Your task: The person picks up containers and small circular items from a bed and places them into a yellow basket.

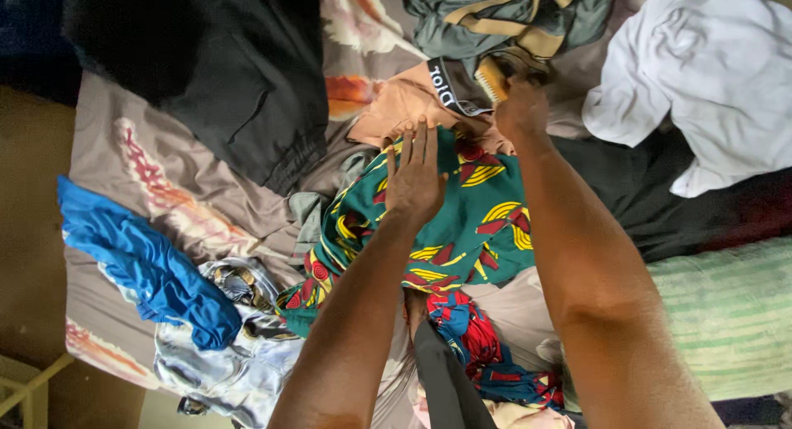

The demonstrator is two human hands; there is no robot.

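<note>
Nearest the camera: two bare forearms reaching away over a bed [99, 148] heaped with clothes. Left hand [415, 175] laid flat, fingers straight and close together, palm pressing down on a green patterned cloth [478, 231] with yellow and red motifs, spread at the middle of the pile. Right hand [521, 107] farther off, closed in a fist on the edge of an orange-tan garment [396, 107] just beyond the green cloth, beside a dark elastic waistband [454, 87]. Far right, a white garment [709, 74], crumpled. Far centre, a grey-green garment with tan stripes [503, 16]. Far left, a black garment [231, 74], bunched. Near left, a bright blue cloth [148, 264] lying over a pale shiny printed fabric [239, 355]. Right edge, a light green striped cloth [726, 313]. Underneath, a mauve sheet with pink and orange print.
</note>
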